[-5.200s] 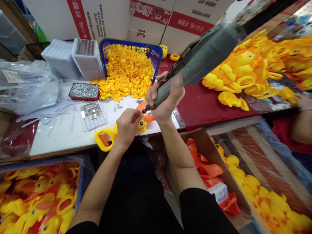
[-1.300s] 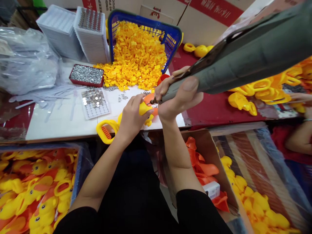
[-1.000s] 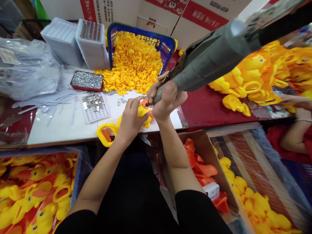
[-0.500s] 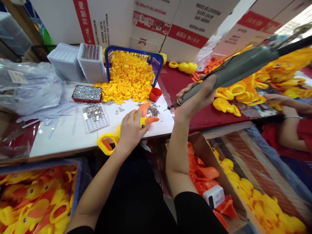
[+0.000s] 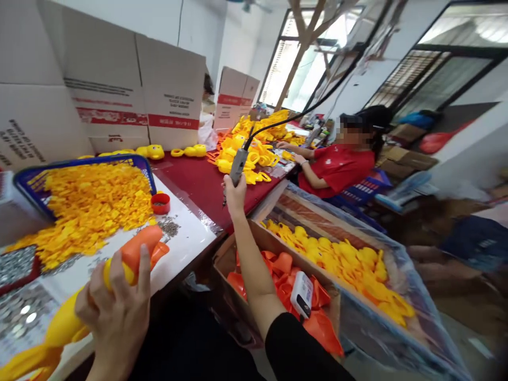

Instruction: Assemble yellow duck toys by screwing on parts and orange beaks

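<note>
My left hand (image 5: 119, 307) is wrapped round a yellow plastic toy duck (image 5: 65, 323) with an orange bill (image 5: 138, 248), held tilted over the table's front edge. Its handle end runs off at lower left. In my right hand (image 5: 235, 196) is a grey electric screwdriver (image 5: 238, 166), its bit pointing down above the red table cover and its black cable rising behind. Left of the duck's bill, small yellow plastic parts (image 5: 95, 206) fill and spill out of a blue basket (image 5: 151, 177). A red cup (image 5: 160, 203) of small metal pieces stands beside loose screws (image 5: 170, 228).
A carton of orange parts (image 5: 283, 262) sits below my right arm, with a plastic-lined box of yellow parts (image 5: 329, 254) beyond it. More yellow toys (image 5: 246, 153) are heaped farther along the table. A co-worker in a red shirt (image 5: 341, 164) sits there. Cardboard panels (image 5: 170, 95) stand behind.
The view has swung right and up. My left hand has lifted the duck off the white tabletop and tilted it. The screwdriver has turned from slanting sideways to nearly upright.
</note>
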The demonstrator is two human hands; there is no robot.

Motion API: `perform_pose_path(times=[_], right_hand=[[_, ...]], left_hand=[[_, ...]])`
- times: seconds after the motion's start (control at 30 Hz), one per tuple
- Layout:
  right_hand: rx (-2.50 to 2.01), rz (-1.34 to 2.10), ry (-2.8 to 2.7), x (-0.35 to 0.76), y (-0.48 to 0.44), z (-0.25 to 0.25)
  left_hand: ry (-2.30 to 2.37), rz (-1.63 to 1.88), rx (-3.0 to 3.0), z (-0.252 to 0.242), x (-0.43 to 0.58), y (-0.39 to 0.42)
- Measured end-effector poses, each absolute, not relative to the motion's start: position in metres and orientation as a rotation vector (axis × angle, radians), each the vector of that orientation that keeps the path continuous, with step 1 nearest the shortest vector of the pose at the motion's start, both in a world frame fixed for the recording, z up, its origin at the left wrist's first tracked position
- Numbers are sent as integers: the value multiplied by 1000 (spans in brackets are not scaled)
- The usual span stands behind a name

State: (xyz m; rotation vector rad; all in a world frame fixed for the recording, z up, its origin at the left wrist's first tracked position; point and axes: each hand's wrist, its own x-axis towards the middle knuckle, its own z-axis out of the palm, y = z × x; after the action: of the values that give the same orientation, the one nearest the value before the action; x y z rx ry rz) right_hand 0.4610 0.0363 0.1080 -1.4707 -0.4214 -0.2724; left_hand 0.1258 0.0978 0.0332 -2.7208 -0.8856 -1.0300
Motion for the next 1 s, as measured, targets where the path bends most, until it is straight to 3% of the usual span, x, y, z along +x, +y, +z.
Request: perform_pose_path(times=[0.17,0.43,0.63,0.8,1.0], right_hand=[[-1358,-281,-408,435,39,112],[-1322,-197,-526,408,40,123],[-1264,73,-583,391,50,134],[-1137,200,-573,380,63,134],[-960,214,-568,369,76,130]], left_hand=[[-898,-962,-2783,10,129,72],[-974,-1128,-2549,-31,115,50],[-730,-1126,-2582,-35,133,90],[-872,-1280,-2558,-32,146,76],[-1128,-1116,-2754,-39,147,53]])
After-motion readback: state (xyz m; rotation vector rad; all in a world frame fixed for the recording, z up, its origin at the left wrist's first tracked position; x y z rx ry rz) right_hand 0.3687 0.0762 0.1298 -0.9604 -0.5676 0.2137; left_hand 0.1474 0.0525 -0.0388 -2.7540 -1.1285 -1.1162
